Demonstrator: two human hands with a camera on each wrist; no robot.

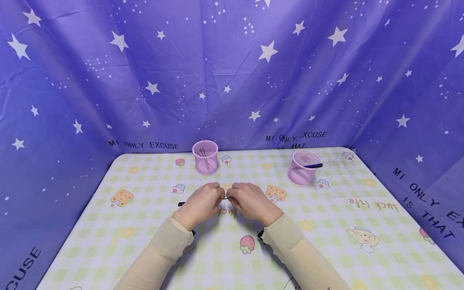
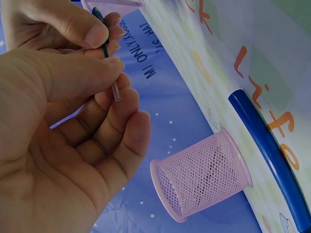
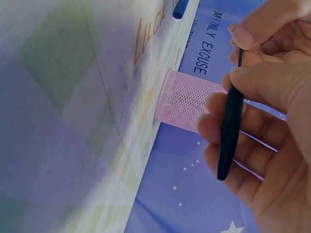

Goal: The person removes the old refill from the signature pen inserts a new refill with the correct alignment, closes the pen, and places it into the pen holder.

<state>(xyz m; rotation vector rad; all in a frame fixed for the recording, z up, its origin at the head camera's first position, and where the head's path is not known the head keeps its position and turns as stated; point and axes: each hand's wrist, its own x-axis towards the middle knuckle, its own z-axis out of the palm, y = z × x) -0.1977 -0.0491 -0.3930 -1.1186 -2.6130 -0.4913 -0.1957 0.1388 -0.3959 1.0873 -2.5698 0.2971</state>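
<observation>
My left hand (image 1: 203,203) and right hand (image 1: 253,201) meet above the table's middle. In the left wrist view, the left thumb and fingers pinch a thin pen refill (image 2: 115,91) near its clear end. In the right wrist view, the right hand grips a black tapered pen grip section (image 3: 230,133); the thin refill runs from it toward the left hand. A blue pen barrel (image 2: 267,150) lies on the cloth by the left hand, mostly hidden behind it in the head view.
Beyond the left hand stands a pink mesh cup (image 1: 206,166) with several thin refills (image 1: 205,155). Another pink mesh cup (image 1: 300,177) at the back right holds a dark blue pen part (image 1: 313,165) leaning over its rim. Starry purple curtains (image 1: 232,80) enclose the checked tablecloth (image 1: 326,249).
</observation>
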